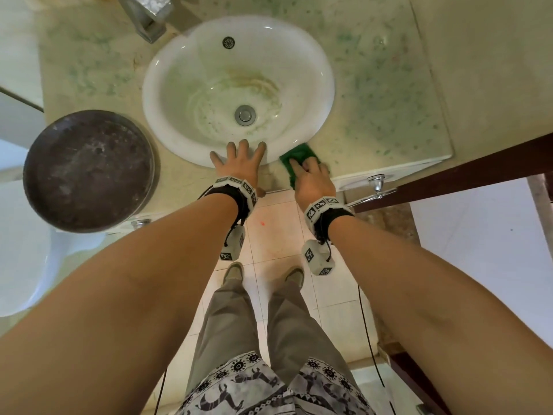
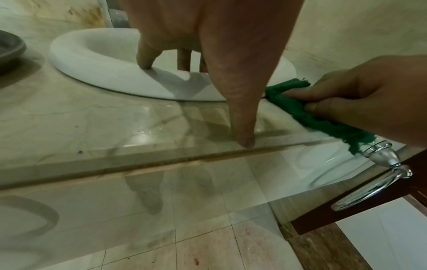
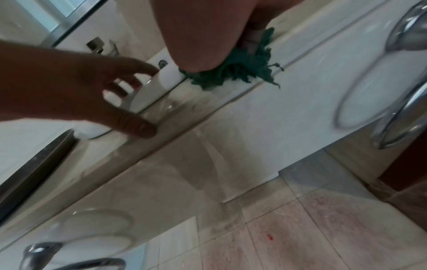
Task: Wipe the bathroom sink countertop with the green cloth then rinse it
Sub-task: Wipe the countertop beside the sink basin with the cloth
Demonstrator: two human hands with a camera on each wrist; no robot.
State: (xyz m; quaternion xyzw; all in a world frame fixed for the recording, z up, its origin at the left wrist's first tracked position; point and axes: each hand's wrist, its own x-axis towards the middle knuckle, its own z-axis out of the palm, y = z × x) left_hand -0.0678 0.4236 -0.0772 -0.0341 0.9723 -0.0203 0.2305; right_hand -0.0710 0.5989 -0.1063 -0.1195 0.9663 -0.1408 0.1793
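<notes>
The green cloth (image 1: 294, 155) lies on the marble countertop (image 1: 389, 100) at the front right of the white sink (image 1: 185, 85), against its rim. My right hand (image 1: 311, 178) is on top of it, fingers curled over the bunched cloth (image 2: 328, 127), pressing it down near the counter's front edge. In the right wrist view the cloth (image 3: 231, 73) bulges out from under my palm. My left hand (image 1: 239, 161) is spread open, fingertips resting on the sink's front rim and thumb (image 2: 245, 135) at the counter edge. Green specks dot the countertop and basin.
A dark round bowl (image 1: 89, 172) sits on the counter at the front left. The faucet (image 1: 146, 16) stands behind the sink on the left. A chrome towel ring (image 1: 377, 182) hangs off the counter front below my right hand. A wall bounds the right side.
</notes>
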